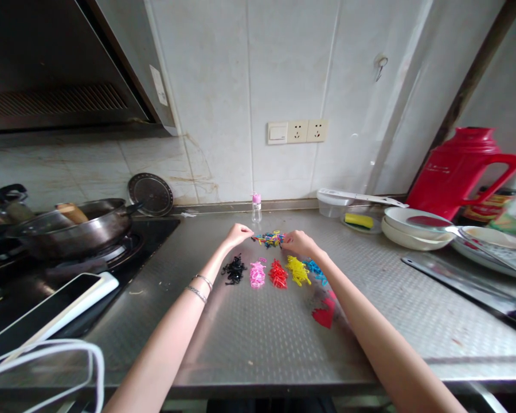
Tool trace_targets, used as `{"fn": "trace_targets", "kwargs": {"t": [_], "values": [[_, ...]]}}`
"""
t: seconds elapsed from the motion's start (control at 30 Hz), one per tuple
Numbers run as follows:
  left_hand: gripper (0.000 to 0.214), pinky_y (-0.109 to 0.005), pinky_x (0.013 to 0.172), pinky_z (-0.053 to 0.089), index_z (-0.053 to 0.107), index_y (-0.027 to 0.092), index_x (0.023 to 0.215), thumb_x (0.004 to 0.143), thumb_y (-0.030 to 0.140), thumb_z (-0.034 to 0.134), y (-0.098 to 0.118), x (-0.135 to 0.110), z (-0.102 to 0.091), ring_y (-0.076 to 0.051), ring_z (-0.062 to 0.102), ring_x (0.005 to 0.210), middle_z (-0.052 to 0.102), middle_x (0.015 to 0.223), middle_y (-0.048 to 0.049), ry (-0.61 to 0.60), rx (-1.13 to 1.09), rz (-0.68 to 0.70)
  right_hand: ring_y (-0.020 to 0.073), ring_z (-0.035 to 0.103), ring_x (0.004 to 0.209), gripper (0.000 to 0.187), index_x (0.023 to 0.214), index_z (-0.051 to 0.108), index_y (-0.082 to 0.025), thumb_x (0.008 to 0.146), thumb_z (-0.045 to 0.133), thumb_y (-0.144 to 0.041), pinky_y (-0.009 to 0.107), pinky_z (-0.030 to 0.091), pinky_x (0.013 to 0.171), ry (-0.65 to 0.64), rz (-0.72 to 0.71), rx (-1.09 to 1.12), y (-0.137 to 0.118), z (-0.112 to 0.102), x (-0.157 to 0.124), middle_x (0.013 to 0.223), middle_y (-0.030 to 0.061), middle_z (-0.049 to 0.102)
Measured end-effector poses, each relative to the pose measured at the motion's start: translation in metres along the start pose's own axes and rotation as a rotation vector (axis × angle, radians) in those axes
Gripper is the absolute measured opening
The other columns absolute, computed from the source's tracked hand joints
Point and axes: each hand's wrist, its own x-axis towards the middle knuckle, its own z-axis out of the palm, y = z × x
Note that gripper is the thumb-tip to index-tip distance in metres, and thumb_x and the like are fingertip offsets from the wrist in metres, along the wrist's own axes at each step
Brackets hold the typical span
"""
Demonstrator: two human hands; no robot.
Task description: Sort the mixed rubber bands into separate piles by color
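- Reaching from either side, left hand [239, 234] and right hand [301, 244] bracket the mixed pile [269, 238] of small coloured bands, which lies on the counter [241, 344] between the two sets of fingers.
- Left fingers: thumb and forefinger close together at the pile's left end. Cannot tell whether they pinch a band; too small.
- Right fingers: bent down at the pile's right end, tips partly hidden. Cannot tell whether they meet on anything.
- Placement, my reading: mixed pile sits where both sets of fingertips reach it; single colours stand apart so they do not mingle.
- Row nearer the body than the fingers: black pile [234, 269] below the left fingers, then pink pile [257, 273] and red pile [278, 273] below the gap, yellow pile [298, 271] below the right fingers. Blue pile [316, 269] farther right, partly behind the right forearm [365, 315].
- Bottle [257, 209] upright beyond the left fingertips, probably set there to leave the fingers room.
- Axes: mixed pile runs crosswise, from left fingers toward right. Bands in it point every way. Red pile longest toward the body; yellow pile slants, near end rightward. Black pile shows no clear axis.
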Motion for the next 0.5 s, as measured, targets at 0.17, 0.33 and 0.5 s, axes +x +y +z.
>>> {"fn": "trace_targets", "kwargs": {"t": [0.17, 0.33, 0.5], "values": [[0.017, -0.026, 0.067, 0.044, 0.069, 0.010, 0.070, 0.064, 0.024, 0.061, -0.0033, -0.0033, -0.0051, -0.016, 0.061, 0.071, 0.068, 0.076, -0.0091, 0.005, -0.005, -0.020, 0.0109, 0.056, 0.061, 0.020, 0.073, 0.068, -0.023, 0.064, 0.057, -0.038, 0.017, 0.034, 0.050, -0.074, -0.029, -0.109, -0.0045, -0.0001, 0.0042, 0.070, -0.0008, 0.065], [0.018, -0.026, 0.065, 0.044, 0.069, 0.011, 0.071, 0.064, 0.026, 0.063, -0.0074, -0.0037, -0.0042, -0.016, 0.061, 0.071, 0.069, 0.076, -0.0086, 0.000, -0.001, -0.039, 0.0115, 0.057, 0.067, 0.018, 0.075, 0.066, -0.022, 0.068, 0.054, -0.033, 0.017, 0.035, 0.053, -0.040, -0.073, -0.122, -0.0025, 0.0037, 0.0033, 0.073, 0.0006, 0.065], [0.019, -0.026, 0.065, 0.043, 0.069, 0.010, 0.071, 0.065, 0.027, 0.062, -0.0105, -0.0033, -0.0037, -0.016, 0.060, 0.071, 0.069, 0.077, -0.0087, -0.008, 0.001, -0.040, 0.0115, 0.058, 0.069, 0.017, 0.075, 0.065, -0.021, 0.072, 0.052, -0.032, 0.016, 0.034, 0.054, -0.006, -0.100, -0.063, 0.0027, 0.0064, -0.0020, 0.075, 0.0005, 0.065]]}}
